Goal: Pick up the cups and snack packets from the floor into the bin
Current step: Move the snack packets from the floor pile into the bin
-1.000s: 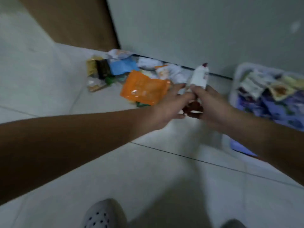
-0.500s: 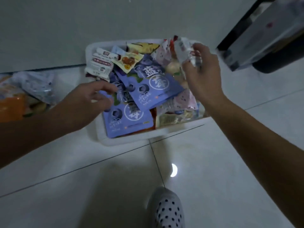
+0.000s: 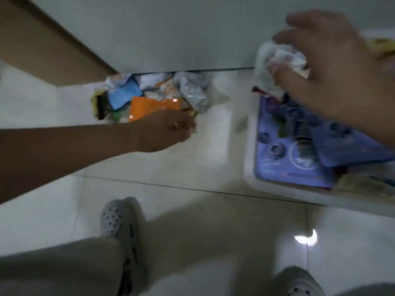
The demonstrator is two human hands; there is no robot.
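bin (image 3: 250, 159): one, white, under the right hand, holding two blue packets (image 3: 286, 154) plus blurred others | floor pile (image 3: 149, 97): one orange packet (image 3: 154, 106) just past the left hand, rest uncountable | left hand (image 3: 164, 133): outstretched, fingers curled, grip unclear | right hand (image 3: 333, 75): fingers spread wide above a crumpled white packet (image 3: 277, 60)

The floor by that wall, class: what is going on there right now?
A person is clearing litter. The left hand reaches to the orange packet in the pile of wrappers on the floor. The right hand hovers, fingers spread, over a crumpled white wrapper in the white bin, already full of packets.
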